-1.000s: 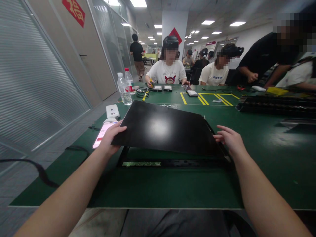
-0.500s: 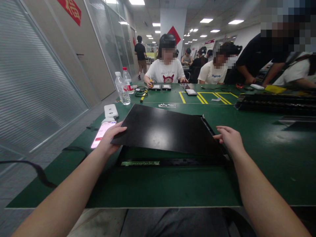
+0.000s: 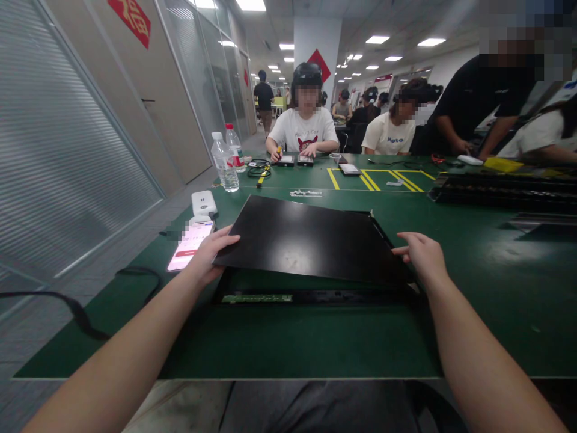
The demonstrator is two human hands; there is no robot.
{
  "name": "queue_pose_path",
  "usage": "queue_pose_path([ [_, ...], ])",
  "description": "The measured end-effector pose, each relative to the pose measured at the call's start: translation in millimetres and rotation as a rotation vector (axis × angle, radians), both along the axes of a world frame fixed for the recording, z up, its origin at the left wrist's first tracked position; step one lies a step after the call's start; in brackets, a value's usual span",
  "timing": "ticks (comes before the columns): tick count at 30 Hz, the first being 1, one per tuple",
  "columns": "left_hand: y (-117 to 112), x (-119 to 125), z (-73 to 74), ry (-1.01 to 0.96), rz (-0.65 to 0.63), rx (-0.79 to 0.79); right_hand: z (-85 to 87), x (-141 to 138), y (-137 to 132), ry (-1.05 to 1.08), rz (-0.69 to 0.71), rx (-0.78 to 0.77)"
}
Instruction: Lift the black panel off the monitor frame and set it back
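A thin, glossy black screen panel (image 3: 302,234) lies tilted over a black frame (image 3: 342,296), its left side raised. My left hand (image 3: 214,255) grips the panel's left edge, thumb on top and the other fingers beneath. At the right edge is my right hand (image 3: 421,255), its fingers apart and the lower fingertips at the panel's rim; whether they press on panel or frame is unclear. A green circuit strip (image 3: 256,298) shows along the frame's near side. Most of the frame is hidden under the panel.
Left of the panel are a lit phone (image 3: 192,243), a white power bank (image 3: 204,203) and two water bottles (image 3: 225,165). A small strip of parts (image 3: 306,193) lies beyond it. Black metal bars (image 3: 505,189) lie at right. A person (image 3: 302,129) sits opposite with drive-like boxes.
My left hand and the panel's left edge have shifted slightly right, the panel's far corner dropping a little. My right hand has barely moved. The person opposite has brought a hand onto a box.
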State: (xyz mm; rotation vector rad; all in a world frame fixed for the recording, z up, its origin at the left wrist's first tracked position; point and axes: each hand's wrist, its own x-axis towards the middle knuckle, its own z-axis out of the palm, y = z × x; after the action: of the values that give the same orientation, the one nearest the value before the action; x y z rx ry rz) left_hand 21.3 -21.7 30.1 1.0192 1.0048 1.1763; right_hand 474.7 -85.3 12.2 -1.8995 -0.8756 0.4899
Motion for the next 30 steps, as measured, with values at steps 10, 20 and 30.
queue_pose_path([
  [10, -1, 1, 0.7, 0.013, -0.043, -0.022, -2.5, 2, 2, -0.079, 0.002, -0.030],
  [20, -3, 5, -2.5, 0.037, -0.012, -0.055, -1.8, 4, 1, -0.125, 0.020, -0.070],
  [30, -5, 14, 2.0, -0.021, 0.120, -0.188, 1.5, 0, -1, -0.136, 0.039, -0.110],
])
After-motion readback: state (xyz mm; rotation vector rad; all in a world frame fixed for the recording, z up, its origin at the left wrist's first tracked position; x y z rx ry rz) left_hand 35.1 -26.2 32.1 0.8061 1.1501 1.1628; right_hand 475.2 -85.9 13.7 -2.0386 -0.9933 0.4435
